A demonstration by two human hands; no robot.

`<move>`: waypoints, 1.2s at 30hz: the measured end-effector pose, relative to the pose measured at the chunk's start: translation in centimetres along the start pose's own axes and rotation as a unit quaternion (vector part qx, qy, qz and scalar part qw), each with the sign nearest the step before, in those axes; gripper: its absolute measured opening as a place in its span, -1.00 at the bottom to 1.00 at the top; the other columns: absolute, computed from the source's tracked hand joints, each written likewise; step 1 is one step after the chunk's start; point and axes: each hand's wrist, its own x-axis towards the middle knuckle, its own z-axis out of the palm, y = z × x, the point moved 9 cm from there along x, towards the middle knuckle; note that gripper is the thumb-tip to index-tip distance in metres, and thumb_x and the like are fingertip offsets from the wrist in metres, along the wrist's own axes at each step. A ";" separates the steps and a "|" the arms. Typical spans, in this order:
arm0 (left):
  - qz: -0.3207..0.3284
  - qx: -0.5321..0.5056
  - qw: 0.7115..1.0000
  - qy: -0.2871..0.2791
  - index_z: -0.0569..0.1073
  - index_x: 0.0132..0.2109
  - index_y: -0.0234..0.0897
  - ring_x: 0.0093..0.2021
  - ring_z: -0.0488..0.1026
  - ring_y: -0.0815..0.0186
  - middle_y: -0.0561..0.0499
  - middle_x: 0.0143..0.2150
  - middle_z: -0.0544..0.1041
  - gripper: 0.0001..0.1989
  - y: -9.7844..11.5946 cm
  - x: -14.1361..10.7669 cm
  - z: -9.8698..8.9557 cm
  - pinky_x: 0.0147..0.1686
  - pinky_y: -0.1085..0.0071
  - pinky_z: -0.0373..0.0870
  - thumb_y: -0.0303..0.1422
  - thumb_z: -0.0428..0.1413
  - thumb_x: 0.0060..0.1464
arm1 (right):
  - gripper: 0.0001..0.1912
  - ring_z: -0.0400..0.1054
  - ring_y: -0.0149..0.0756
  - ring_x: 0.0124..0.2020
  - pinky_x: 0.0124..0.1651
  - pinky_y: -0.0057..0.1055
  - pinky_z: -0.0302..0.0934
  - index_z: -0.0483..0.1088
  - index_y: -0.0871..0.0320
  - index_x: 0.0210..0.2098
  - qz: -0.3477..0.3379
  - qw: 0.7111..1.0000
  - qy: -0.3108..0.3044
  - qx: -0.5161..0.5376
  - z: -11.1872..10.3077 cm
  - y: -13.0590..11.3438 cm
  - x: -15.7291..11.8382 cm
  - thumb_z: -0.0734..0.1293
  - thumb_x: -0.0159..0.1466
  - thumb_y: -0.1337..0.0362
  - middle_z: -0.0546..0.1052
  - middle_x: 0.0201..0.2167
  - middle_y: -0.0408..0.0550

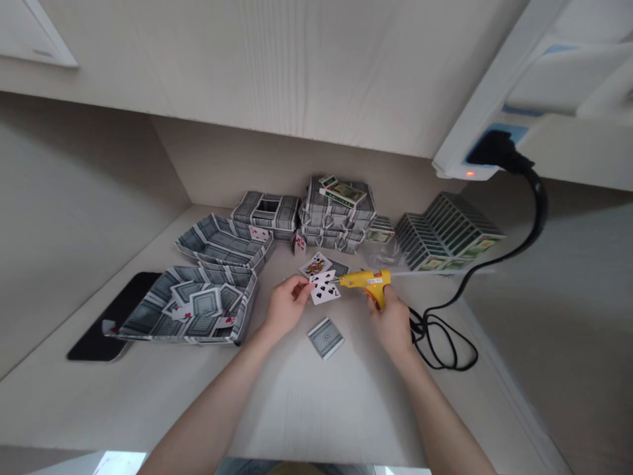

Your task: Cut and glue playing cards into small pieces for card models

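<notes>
The left hand (288, 303) is closed in a pinch, fingertips and thumb on spade-faced cards (325, 292) held above the middle of the tabletop (306, 409). The right hand (394, 323) is wrapped around the handle of a yellow glue gun (368, 280), its nozzle at the cards' upper right edge.

Just in front, toward the tabletop's near edge, a patterned card-back square (326, 338) lies flat. Behind the held cards are a face card (315, 265) and a face-down card (338, 268).

Left of the left hand, an open card-covered tray (250, 300) contains a loose heap of cards (205, 303), mostly backs up, a few showing red marks. It partly overlaps a black phone (106, 323) near the left edge. Behind it, a second open tray (198, 247) shows its striped inner floor, with a red-diamond card (258, 233) at its right end.

Toward the back edge stand a card-covered box (285, 212) with a rectangular opening in its top and, beside it, stacked card-covered boxes (333, 221) bearing green-and-white card packs (343, 192). Near the back right corner, more packs (462, 227) stand in stepped rows.
</notes>
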 end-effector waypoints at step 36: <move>0.070 0.118 0.981 0.134 0.42 -0.30 -0.29 -0.48 0.42 0.39 -0.01 -0.42 0.51 -0.79 1.1 0.1 -3.8 -0.45 0.51 0.29 -0.25 0.00 0.04 | -0.48 0.22 0.08 -0.21 -0.22 -0.12 0.09 0.24 0.31 -0.25 0.089 0.987 0.075 -0.111 -0.1 5.7 1.7 0.30 -0.05 0.02 0.35 -0.29 0.25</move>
